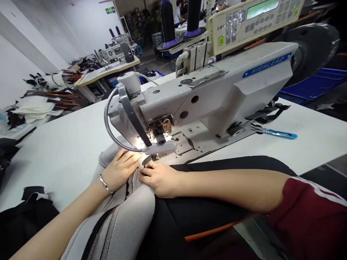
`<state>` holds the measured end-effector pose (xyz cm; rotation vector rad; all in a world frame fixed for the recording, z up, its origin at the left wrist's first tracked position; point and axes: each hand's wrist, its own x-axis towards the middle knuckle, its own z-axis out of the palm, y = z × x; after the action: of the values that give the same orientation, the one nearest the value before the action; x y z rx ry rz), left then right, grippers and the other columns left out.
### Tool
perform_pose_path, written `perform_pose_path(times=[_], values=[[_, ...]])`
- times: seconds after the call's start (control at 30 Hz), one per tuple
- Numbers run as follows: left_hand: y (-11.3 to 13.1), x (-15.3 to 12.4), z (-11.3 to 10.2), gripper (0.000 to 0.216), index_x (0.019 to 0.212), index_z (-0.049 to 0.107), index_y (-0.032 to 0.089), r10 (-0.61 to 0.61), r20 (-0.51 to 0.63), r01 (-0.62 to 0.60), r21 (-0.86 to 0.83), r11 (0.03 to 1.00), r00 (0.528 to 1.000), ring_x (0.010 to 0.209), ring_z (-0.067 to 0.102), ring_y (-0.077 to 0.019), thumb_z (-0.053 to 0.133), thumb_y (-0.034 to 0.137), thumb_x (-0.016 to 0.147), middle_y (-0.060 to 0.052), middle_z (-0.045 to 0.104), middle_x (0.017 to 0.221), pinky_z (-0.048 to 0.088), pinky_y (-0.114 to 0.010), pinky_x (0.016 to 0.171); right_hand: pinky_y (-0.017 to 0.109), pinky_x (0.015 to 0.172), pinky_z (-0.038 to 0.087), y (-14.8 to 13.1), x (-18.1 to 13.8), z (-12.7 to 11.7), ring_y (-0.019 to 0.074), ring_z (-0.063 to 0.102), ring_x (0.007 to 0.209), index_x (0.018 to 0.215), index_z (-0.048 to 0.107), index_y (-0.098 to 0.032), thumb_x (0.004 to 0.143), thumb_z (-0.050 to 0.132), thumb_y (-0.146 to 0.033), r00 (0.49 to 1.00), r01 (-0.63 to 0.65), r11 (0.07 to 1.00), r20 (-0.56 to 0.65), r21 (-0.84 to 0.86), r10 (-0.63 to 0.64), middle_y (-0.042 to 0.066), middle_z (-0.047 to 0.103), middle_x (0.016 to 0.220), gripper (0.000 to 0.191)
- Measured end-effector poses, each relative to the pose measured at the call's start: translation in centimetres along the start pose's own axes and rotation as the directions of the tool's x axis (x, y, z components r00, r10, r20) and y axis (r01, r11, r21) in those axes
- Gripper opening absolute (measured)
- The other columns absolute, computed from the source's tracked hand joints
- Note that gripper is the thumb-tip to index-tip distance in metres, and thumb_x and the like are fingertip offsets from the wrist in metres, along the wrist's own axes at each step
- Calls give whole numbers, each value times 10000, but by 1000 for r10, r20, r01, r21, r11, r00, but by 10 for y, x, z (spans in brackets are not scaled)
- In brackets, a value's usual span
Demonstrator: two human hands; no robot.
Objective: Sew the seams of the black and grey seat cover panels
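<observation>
A grey and black fabric piece (135,213) lies under the head of a sewing machine (217,90) and drapes toward me over the table's front edge. My left hand (121,168) rests on the grey fabric left of the needle area, fingers stretched out flat toward the lit spot. Just right of it, my right hand (159,178) pinches the fabric's layered seam close to the presser foot. The needle itself is hidden behind the lamp (159,147) and machine parts. Black fabric (173,216) hangs beneath my right forearm, with an orange strip (208,232) along it.
Blue-handled snips (276,133) lie on the white table (311,124) right of the machine. Black cloth (29,216) sits at the left. A control panel (255,21) and thread cones (168,25) stand behind. Stacked cut pieces (35,106) and another sewing machine (114,54) are farther back.
</observation>
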<state>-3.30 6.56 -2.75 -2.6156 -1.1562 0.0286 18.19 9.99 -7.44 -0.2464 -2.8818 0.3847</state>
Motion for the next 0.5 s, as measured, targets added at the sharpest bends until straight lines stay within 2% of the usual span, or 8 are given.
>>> perform_pose_path(times=[0.07,0.13,0.2,0.27,0.37,0.5], values=[[1,0,2,341,1021,677,176,16,70,-14,-25,1000,997,1205,527,-248,356,90,943,-104,639,1221,314,-467,1126,390,788,405,-3,-1,-7,256,478,979,1122,637,-158,802,520,-193,997,-49,999,55,-10,49,121,554,1286,343],[1,0,3,341,1017,665,153,-6,148,21,-101,995,989,1182,546,-235,333,108,955,-110,655,1180,339,-446,1108,402,770,390,-5,-2,-14,266,471,966,1147,635,-196,813,510,-204,991,-98,995,93,-22,100,82,553,1311,356],[0,0,5,329,1076,639,172,-76,226,119,-183,976,971,1210,531,-235,330,146,966,-94,652,1196,336,-473,1104,403,743,373,-7,-3,-18,263,467,933,1168,630,-214,816,505,-205,986,-124,992,112,-32,126,62,546,1335,374],[0,-1,5,326,1150,610,225,-154,286,220,-215,951,946,1284,471,-262,338,193,974,-64,623,1274,287,-550,1114,397,715,357,-7,-3,-19,260,459,915,1181,628,-222,819,503,-206,985,-131,991,108,-39,135,54,538,1353,383],[0,-3,4,326,1155,615,283,-217,315,292,-215,932,924,1336,412,-299,343,236,982,-27,579,1353,200,-633,1116,391,686,347,-4,-3,-15,261,449,918,1182,635,-241,819,517,-222,988,-130,991,74,-38,132,52,544,1353,383],[0,0,2,283,1115,626,287,-203,317,293,-267,918,926,1312,440,-285,381,263,974,-27,582,1348,230,-601,1109,392,698,363,0,-5,-6,259,451,926,1227,623,-241,798,535,-210,994,-103,994,43,-37,104,50,545,1362,439]])
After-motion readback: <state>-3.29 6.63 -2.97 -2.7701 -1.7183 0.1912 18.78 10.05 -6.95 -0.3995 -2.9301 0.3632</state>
